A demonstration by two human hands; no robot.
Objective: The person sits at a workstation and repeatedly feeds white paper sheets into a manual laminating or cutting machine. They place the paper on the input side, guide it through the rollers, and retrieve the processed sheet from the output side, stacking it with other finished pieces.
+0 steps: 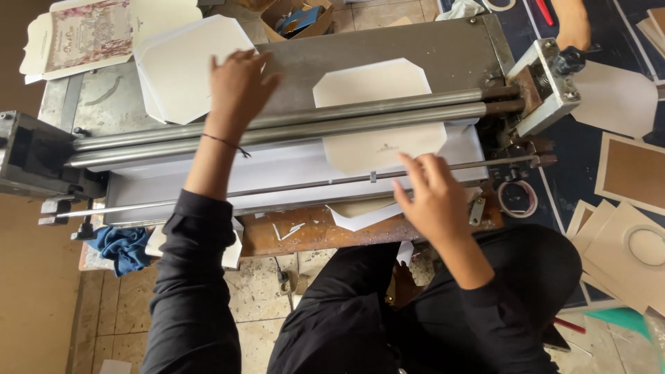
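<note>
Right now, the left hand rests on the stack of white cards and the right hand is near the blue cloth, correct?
Not quite. The head view shows the right hand near the white card in the rollers, not the blue cloth. The left hand does rest on the stack of white cards.

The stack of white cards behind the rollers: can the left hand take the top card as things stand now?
Probably yes. The left hand already rests on the stack of white cards, reaching over the rollers, and nothing lies on the top card.

Print-finishing workshop: roller press (291,125), card stacks (183,66), offcuts (623,242).
</note>
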